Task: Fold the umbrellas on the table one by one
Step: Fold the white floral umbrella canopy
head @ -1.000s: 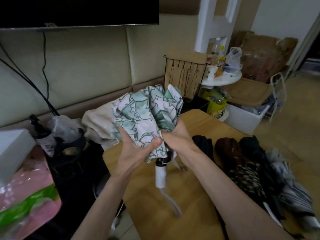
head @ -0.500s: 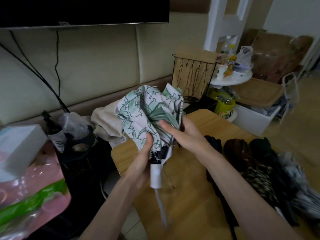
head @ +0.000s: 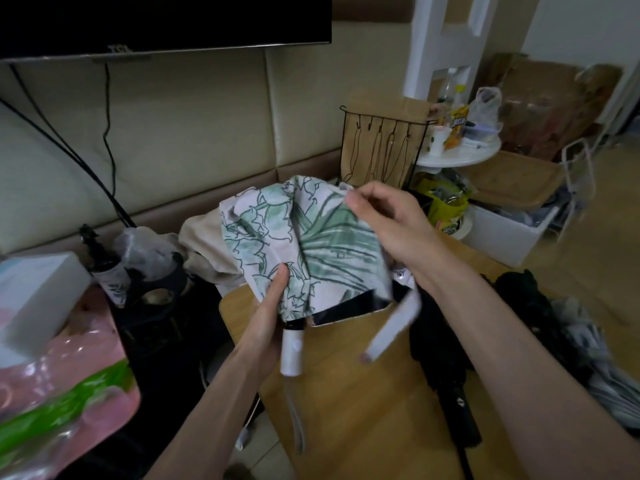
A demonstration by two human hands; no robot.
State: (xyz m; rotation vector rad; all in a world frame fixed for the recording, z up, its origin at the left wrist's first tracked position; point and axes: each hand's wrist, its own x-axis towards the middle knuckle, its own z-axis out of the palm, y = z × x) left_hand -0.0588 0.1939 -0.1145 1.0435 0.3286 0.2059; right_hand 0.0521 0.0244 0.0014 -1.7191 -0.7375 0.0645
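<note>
The floral umbrella (head: 311, 244), white with green leaf print, is held in the air above the near-left corner of the wooden table (head: 363, 410), its canopy bunched loosely and its handle (head: 291, 351) pointing down toward the camera. The left hand (head: 265, 320) grasps it from the left at the neck where the fabric gathers above the white handle, with the thumb laid up along the cloth. The right hand (head: 388, 223) is raised at the top right of the canopy, its fingers curled and pinching the upper edge of 1 fabric panel, which is drawn taut between the 2 hands. The dark inner lining shows along the bottom hem. A white closure strap (head: 393, 325) hangs from the canopy's right side, clear of the table, and a pale wrist cord (head: 298, 420) dangles below the handle.

To the right on the table lies 1 black umbrella (head: 446, 368), closed, with its handle toward the camera. Further right is a heap of dark and grey cloth (head: 595, 358), probably more umbrellas, though blur hides how many. Behind the floral canopy a beige cloth (head: 204, 244) is piled against the padded wall, under a television (head: 162, 19).
</note>
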